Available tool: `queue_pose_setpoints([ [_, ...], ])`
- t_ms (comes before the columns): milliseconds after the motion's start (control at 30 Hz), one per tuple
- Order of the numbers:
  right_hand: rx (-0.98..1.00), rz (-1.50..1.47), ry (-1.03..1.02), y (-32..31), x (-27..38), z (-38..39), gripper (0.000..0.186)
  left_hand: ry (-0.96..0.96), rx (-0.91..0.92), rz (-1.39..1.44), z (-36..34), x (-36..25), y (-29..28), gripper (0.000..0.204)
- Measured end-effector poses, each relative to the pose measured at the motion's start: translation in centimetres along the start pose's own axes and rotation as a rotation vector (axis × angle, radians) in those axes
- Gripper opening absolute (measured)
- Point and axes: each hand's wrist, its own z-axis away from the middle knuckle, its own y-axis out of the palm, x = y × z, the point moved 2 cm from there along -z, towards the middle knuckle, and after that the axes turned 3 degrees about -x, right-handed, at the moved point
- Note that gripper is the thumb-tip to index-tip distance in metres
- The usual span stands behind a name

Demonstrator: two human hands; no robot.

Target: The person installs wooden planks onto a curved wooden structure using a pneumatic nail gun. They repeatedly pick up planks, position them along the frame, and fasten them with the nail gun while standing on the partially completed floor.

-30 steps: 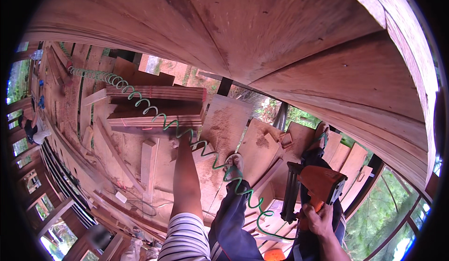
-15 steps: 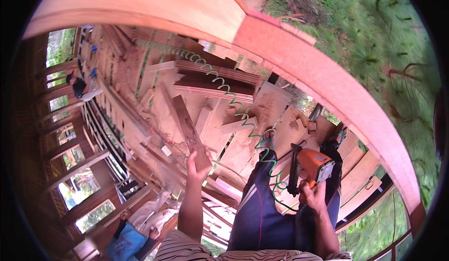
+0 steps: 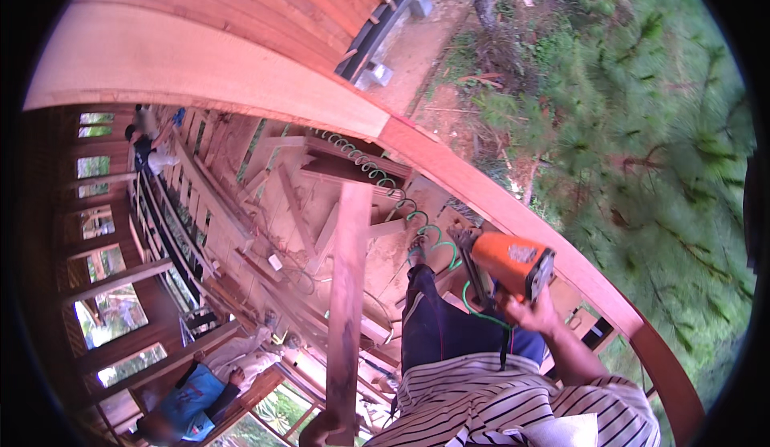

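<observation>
My right hand [image 3: 532,312] is wrapped round the handle of an orange nail gun [image 3: 509,262], raised before my body near the long wooden beam. A green coiled air hose [image 3: 425,229] trails from the tool away toward the far left. Low at the picture's bottom edge, my left hand [image 3: 319,429] is closed on the near end of a wooden board [image 3: 347,287]. The board stands out lengthwise in front of me, left of my legs. Part of the left hand is in shadow and cut off by the frame.
The long wooden beam [image 3: 497,198] crosses ahead and to the right, with trees beyond. Stacked planks [image 3: 345,166] and loose boards lie on the floor below. One person in blue [image 3: 188,399] is at lower left, another person [image 3: 148,150] farther off.
The board in my left hand has swung upright and come back closer to me. My right hand has lifted the nail gun up and forward toward the beam. My view has shifted.
</observation>
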Motion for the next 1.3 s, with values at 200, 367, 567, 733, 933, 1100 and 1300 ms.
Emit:
queue_pose_setpoints([
  [200,-0.226,-0.248,0.184,-6.6,4.0,-1.0,0.029,0.032,0.041,-0.269,2.9,-2.9,8.1,0.050],
  [367,-0.456,-0.365,0.156,-8.9,4.2,1.4,0.029,0.184,0.099,-0.456,2.7,-6.4,13.9,0.043],
  [567,-0.645,-0.375,0.175,-10.4,3.0,7.3,0.025,0.317,0.043,-0.851,-7.7,-14.8,21.5,0.038],
  [733,-0.801,-0.437,0.094,-9.6,2.5,11.6,0.025,0.695,0.189,-0.746,-13.6,-19.6,26.2,0.081],
  [933,-1.007,-0.514,-0.006,-8.0,1.9,13.0,0.036,0.805,-0.243,-1.740,-17.7,-23.6,28.0,0.090],
  [1100,-1.164,-0.572,-0.265,-7.2,3.5,11.6,0.042,0.936,-0.281,-1.936,-22.5,-23.9,30.1,0.079],
  [1300,-1.202,-0.557,-0.289,-7.2,4.0,8.4,0.031,0.761,-0.216,-2.081,-21.1,-29.1,35.9,0.078],
])
